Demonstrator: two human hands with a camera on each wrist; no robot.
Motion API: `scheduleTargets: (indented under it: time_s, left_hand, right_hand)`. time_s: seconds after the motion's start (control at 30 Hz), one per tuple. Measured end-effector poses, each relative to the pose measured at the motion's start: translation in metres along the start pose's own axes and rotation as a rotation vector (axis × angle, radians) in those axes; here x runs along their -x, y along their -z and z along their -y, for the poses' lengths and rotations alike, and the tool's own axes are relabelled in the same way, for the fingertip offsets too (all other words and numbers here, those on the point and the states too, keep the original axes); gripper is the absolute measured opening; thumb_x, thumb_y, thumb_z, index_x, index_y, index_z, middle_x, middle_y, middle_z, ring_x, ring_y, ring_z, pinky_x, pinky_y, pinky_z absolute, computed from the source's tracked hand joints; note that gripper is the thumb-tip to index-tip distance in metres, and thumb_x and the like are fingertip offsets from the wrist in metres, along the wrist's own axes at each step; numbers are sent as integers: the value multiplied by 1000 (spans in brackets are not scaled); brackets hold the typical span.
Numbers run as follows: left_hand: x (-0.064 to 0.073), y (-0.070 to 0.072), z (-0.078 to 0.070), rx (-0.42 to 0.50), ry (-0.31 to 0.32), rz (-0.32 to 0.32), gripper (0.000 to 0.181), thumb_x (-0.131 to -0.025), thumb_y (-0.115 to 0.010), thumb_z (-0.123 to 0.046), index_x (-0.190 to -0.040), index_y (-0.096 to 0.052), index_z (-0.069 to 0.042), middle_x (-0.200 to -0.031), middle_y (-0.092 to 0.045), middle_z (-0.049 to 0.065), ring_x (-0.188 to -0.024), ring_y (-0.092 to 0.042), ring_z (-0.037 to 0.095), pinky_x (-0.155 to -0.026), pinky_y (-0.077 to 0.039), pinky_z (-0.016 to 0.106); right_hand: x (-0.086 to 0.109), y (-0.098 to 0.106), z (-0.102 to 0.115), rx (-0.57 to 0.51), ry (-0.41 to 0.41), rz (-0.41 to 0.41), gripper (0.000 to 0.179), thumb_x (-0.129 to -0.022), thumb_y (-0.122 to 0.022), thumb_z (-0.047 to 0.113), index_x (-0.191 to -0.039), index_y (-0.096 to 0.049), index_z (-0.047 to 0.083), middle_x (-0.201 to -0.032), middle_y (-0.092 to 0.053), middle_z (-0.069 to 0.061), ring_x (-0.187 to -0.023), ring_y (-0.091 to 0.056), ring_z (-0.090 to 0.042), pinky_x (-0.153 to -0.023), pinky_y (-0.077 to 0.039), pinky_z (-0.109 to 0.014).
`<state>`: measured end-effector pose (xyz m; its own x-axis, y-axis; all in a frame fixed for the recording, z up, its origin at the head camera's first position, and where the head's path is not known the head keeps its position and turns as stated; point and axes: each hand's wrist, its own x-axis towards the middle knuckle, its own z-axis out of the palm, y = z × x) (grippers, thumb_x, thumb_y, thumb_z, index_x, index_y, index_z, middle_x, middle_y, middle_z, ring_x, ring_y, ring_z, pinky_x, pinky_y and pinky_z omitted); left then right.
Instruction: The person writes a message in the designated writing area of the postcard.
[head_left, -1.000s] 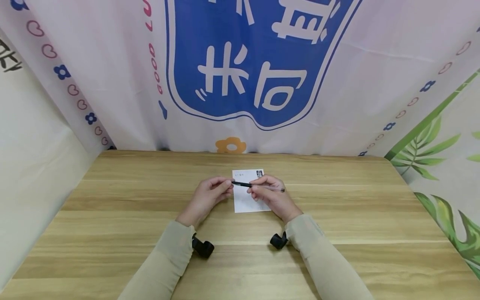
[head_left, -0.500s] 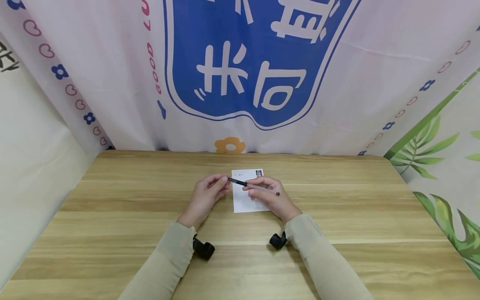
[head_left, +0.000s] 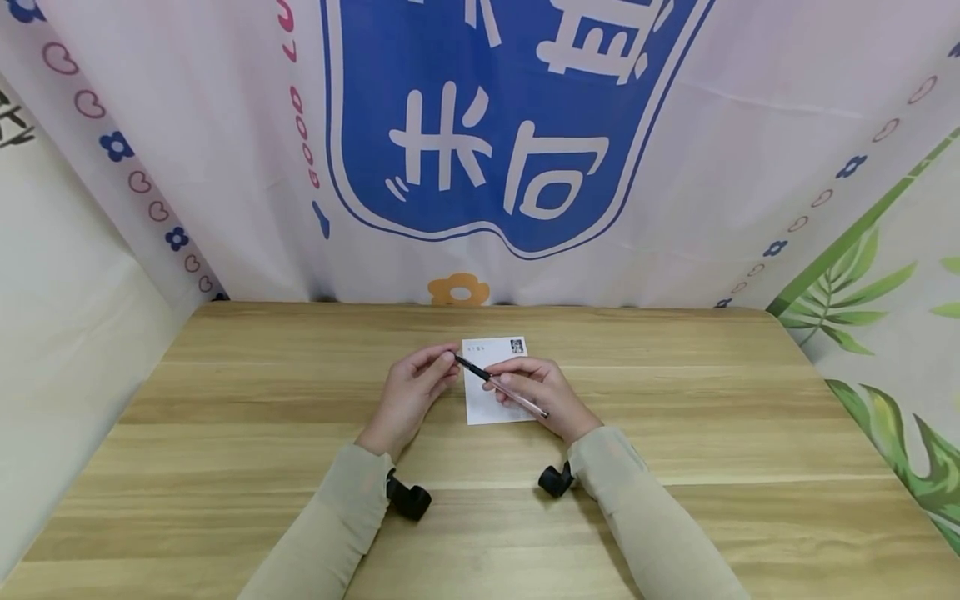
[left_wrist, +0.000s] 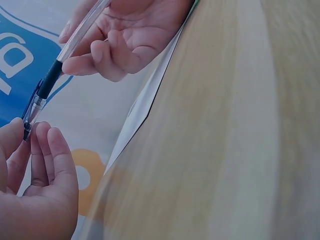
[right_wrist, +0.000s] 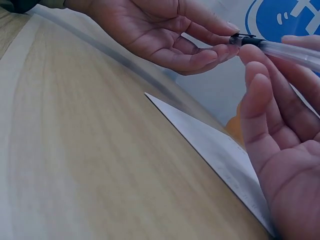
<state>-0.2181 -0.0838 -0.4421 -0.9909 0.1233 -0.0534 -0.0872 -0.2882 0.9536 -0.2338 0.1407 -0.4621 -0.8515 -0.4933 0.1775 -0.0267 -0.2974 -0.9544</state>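
A gel pen [head_left: 472,367] with a dark grip and a clear barrel is held slantwise between the two hands. My left hand [head_left: 415,392] pinches its capped end, where a clear cap with a dark clip [left_wrist: 32,106] shows in the left wrist view. My right hand [head_left: 542,393] holds the barrel between thumb and fingers, and the far end sticks out past the thumb. Beneath the pen a white card [head_left: 483,408] with small print and a dark square patch in its top right corner lies on the table, partly hidden by my right hand.
The hands are over a wood-grain table [head_left: 262,467]. A white curtain [head_left: 697,208] with a blue printed emblem hangs along its back edge. Small black cameras [head_left: 409,498] sit at both wrists.
The pen has tilted: its right end has swung down towards the body while the capped end has risen slightly. Both hands have shifted slightly left. The card lies as before.
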Motion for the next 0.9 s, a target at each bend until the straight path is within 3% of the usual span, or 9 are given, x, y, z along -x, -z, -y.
scheduleTargets:
  time_s: [0.17, 0.3, 0.57, 0.77, 0.9]
  left_hand:
    - [0, -1, 1, -3, 6, 4, 39, -105, -57, -10, -138, -55, 10, -124, -61, 15, -107, -63, 20, -99, -53, 31]
    - [0, -2, 1, 8, 0, 5, 39, -104, -58, -10, -138, -55, 9, -121, -61, 12, -106, -63, 19, -98, -54, 30]
    - [0, -4, 2, 46, -20, 8, 39, -104, -58, -6, -138, -52, 12, -113, -63, 9, -98, -64, 15, -93, -56, 27]
    - [1, -4, 3, 40, -30, -1, 40, -103, -58, -6, -138, -49, 11, -106, -65, 4, -99, -65, 16, -97, -55, 31]
    - [1, -3, 4, 38, -36, 1, 40, -103, -58, -5, -138, -49, 12, -109, -65, 6, -102, -66, 17, -101, -53, 36]
  right_hand:
    - [0, 0, 1, 91, -13, -20, 24, -98, -62, 2, -108, -78, 16, -95, -77, -5, -74, -61, -10, -67, -52, -20]
    - [0, -1, 1, 96, -13, -11, 24, -97, -63, 0, -107, -78, 17, -95, -77, -3, -74, -59, -8, -64, -49, -18]
    - [2, -1, 1, 108, -26, -22, 20, -94, -67, 2, -105, -78, 15, -94, -77, -4, -80, -62, -9, -65, -50, -18]
    - [2, -2, 1, 129, -26, -37, 18, -94, -68, 1, -107, -77, 10, -95, -77, -4, -86, -66, -11, -68, -51, -18]
    - [2, -2, 1, 135, -15, -41, 18, -94, -68, 0, -109, -76, 6, -95, -77, -4, -91, -68, -12, -70, -52, -19]
